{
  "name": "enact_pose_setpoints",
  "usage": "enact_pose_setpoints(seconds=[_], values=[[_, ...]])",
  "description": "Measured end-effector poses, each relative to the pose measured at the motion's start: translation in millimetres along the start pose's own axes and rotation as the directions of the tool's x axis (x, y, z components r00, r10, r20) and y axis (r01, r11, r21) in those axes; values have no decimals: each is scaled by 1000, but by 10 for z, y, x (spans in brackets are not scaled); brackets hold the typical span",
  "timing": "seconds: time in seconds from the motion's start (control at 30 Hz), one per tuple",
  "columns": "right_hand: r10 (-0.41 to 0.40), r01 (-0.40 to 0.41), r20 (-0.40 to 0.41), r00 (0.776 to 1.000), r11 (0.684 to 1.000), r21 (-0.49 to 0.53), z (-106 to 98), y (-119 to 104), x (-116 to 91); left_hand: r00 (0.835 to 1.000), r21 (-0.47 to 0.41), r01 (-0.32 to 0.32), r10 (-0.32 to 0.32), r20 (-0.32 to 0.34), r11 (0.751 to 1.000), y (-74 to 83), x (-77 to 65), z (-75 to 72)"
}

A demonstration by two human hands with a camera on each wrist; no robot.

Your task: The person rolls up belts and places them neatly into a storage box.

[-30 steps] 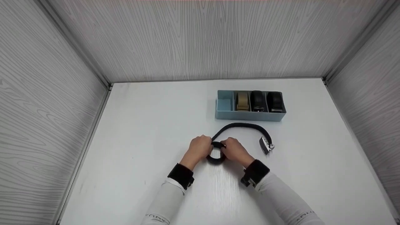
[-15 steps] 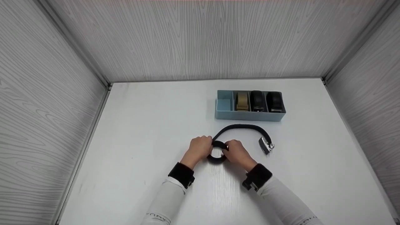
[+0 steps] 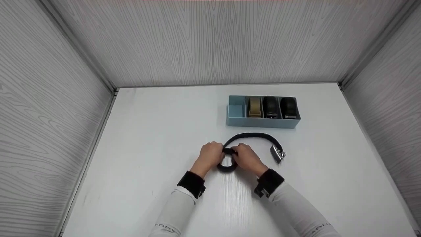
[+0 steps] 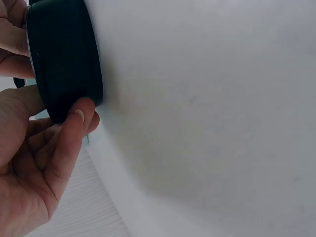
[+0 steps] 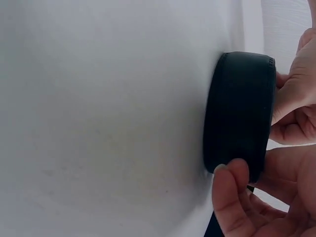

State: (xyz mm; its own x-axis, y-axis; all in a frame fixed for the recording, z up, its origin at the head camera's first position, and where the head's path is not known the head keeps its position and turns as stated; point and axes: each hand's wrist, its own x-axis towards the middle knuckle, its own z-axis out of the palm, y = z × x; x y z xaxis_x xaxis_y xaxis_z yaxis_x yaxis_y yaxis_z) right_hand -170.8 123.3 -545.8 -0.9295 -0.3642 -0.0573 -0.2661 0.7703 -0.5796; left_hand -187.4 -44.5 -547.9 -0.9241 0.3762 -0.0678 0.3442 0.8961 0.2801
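A black belt is wound into a round coil standing on edge on the white table, in the middle of the head view. From the coil its loose strap curves behind and to the right, ending in a silver buckle. My left hand pinches the coil's left side. On the right side my right hand grips it, thumb reaching toward the ring's inside. Both wrist views show the smooth outer face of the coil between fingertips. Part of the coil's rim is hidden behind the fingers.
A blue divided box stands behind the belt. Three of its compartments hold rolled belts: a tan one, a black one and another black one. Grey wood-grain panels enclose the table at the back and sides.
The right hand shifts slightly right, then back toward the coil. The loose strap and its buckle draw a little closer to the coil, the buckle turning slightly.
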Motion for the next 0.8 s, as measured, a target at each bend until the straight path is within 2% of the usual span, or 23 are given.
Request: enact_pose_setpoints(seconds=[0.13,0.27,0.4,0.53,0.63,0.7,0.8], values=[[99,-101,29,995,992,79,13,-19,-45,998,8,52,-52,20,999,7,3,-13],[162,-167,52,985,981,102,7,-63,-78,998,4,63,-63,25,998,8,8,-27],[126,-128,34,991,990,57,9,-78,-61,998,-5,45,-45,34,999,2,14,-31],[37,-37,35,999,999,3,17,-62,-22,999,11,28,-29,24,1000,-3,19,-41],[-5,5,44,999,1000,7,11,-46,-10,999,39,35,-35,10,999,5,25,-51],[7,-8,50,999,1000,14,0,-37,-20,999,56,49,-50,11,997,19,30,-52],[84,-86,76,994,996,24,-28,-33,-53,997,70,78,-79,16,994,50,39,-46]])
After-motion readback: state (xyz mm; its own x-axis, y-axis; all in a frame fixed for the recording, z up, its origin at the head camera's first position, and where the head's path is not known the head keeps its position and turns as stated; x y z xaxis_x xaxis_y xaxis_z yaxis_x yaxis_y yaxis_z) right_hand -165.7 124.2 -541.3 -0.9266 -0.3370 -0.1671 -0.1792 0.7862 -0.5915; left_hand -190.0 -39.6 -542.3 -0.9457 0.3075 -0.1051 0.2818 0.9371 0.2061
